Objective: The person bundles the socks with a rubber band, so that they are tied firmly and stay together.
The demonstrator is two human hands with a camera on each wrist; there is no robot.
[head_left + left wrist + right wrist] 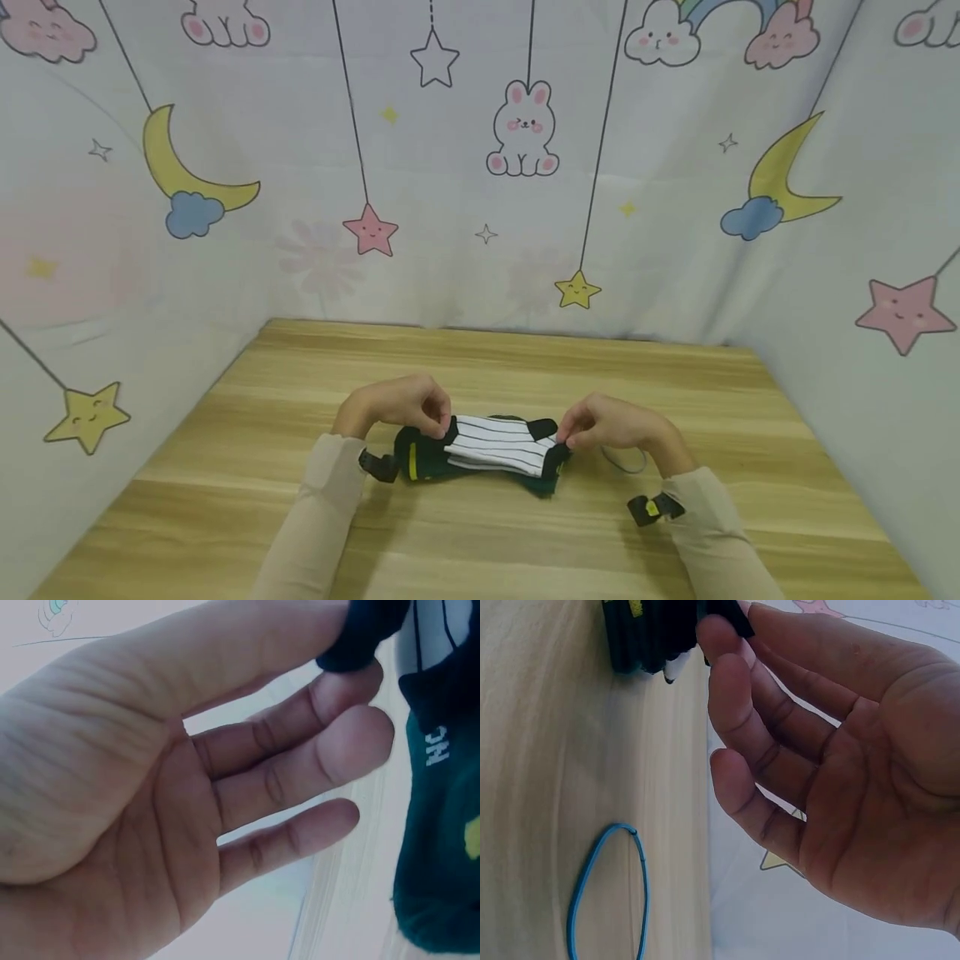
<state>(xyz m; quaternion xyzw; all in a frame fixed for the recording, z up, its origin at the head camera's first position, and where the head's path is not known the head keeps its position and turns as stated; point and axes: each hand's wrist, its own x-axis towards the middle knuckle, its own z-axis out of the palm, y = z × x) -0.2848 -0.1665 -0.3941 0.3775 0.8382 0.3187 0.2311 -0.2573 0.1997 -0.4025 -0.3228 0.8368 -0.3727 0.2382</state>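
Observation:
A pair of white socks [498,442] with dark stripes and black ends lies across dark green socks [427,465] that carry yellow marks. At the left end, my left hand [408,406] pinches the black edge of the striped socks between thumb and forefinger. The left wrist view shows that dark edge [367,630] at the fingertips, the other fingers extended, and green fabric [435,877] with white lettering beside them. My right hand [611,421] pinches a black corner at the opposite end. In the right wrist view, dark fabric [731,616] sits between thumb and forefinger.
A thin blue elastic loop [576,900] lies on the wooden table [480,542], near my right hand. White curtains [450,167] printed with stars, moons and rabbits surround the table at the back and sides. Each wrist wears a small black camera [642,510].

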